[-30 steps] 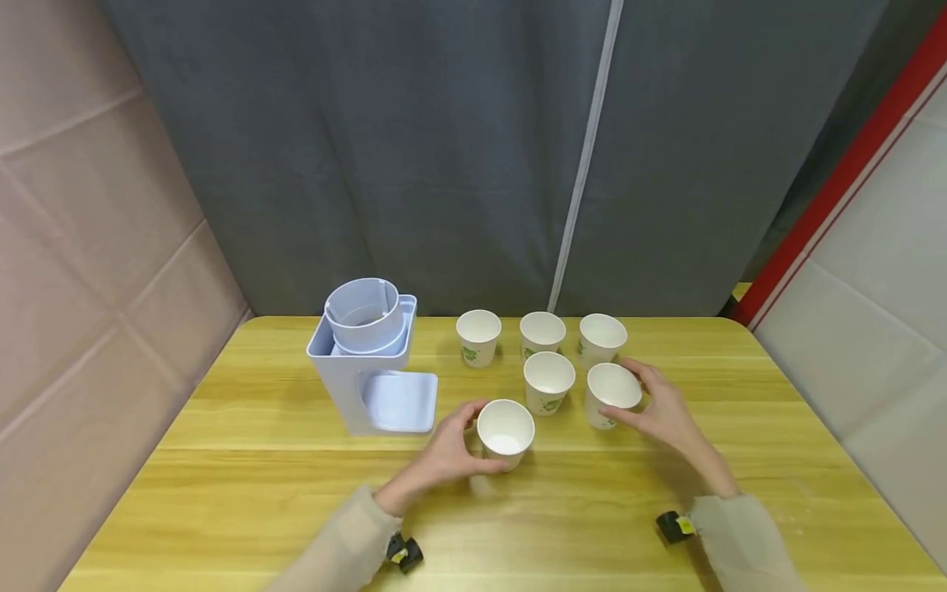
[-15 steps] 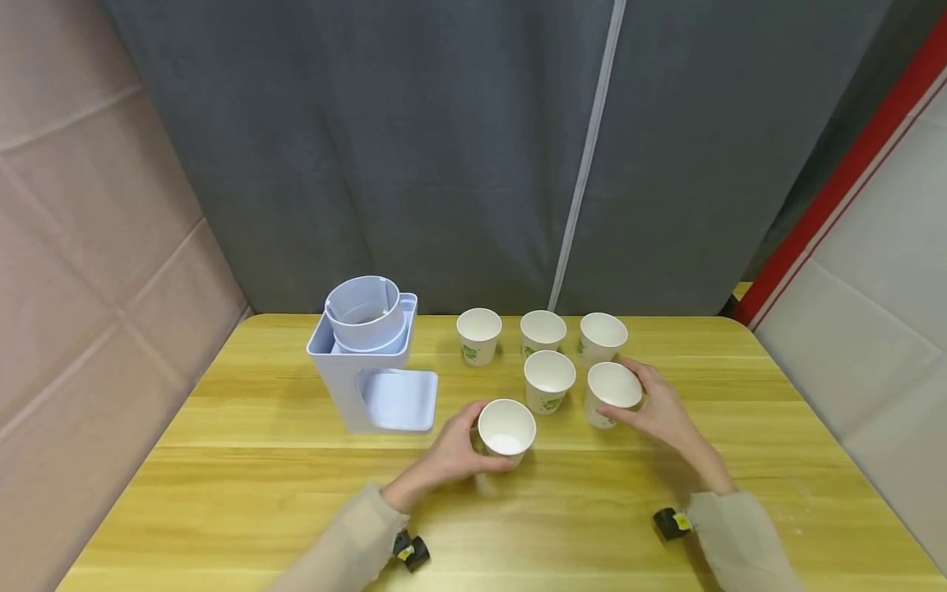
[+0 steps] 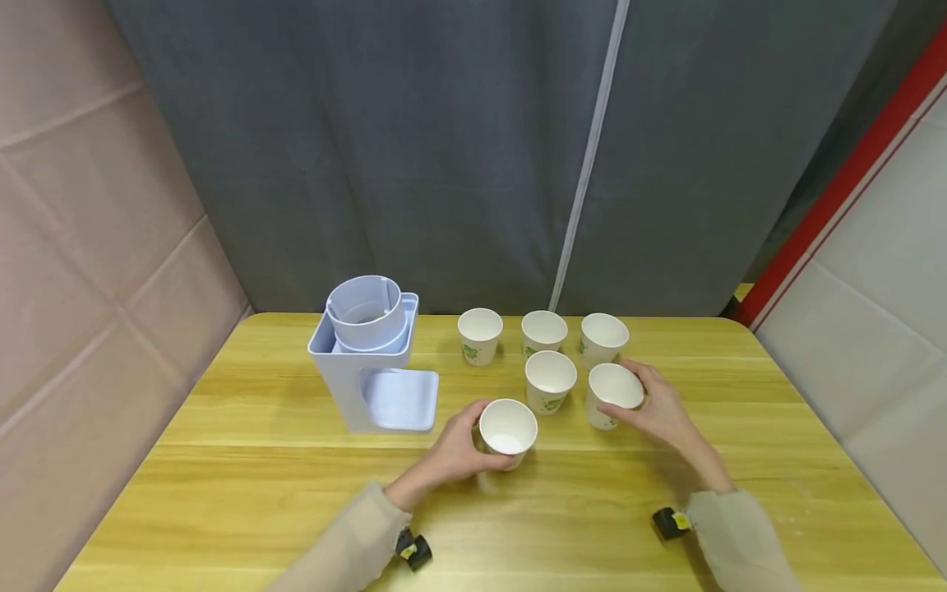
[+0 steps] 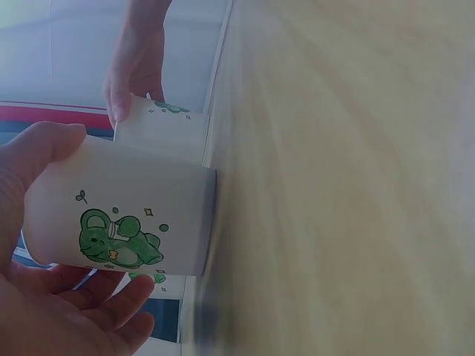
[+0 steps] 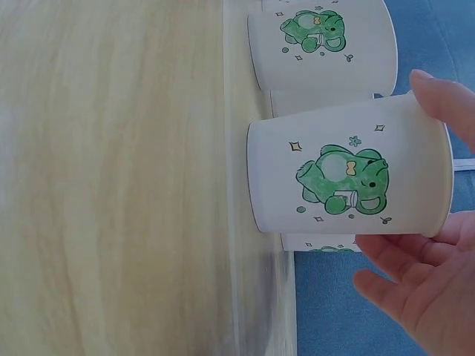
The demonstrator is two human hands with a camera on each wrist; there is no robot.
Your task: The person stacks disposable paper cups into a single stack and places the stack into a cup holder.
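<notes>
My left hand point(image 3: 457, 450) holds a white paper cup point(image 3: 507, 429) by its sides, thumb on the near side and fingers on the far side. In the left wrist view this cup point(image 4: 122, 211) shows a green bear print, and its base is at the table top. My right hand point(image 3: 661, 411) grips another white paper cup point(image 3: 613, 388) in the front right of the group. The right wrist view shows the same bear print on that cup point(image 5: 349, 174). Both cups are upright, mouths up.
Behind the held cups stand several more paper cups, one in the middle point(image 3: 550, 380) and a back row with a leftmost cup point(image 3: 479, 335). A pale blue plastic dispenser point(image 3: 370, 370) with a round top and side tray is on the left. A grey curtain point(image 3: 444, 164) hangs behind the wooden table point(image 3: 259, 493).
My left hand has shifted slightly right against its cup, its thumb a little further along the side. The right hand and the other cups look nearly the same.
</notes>
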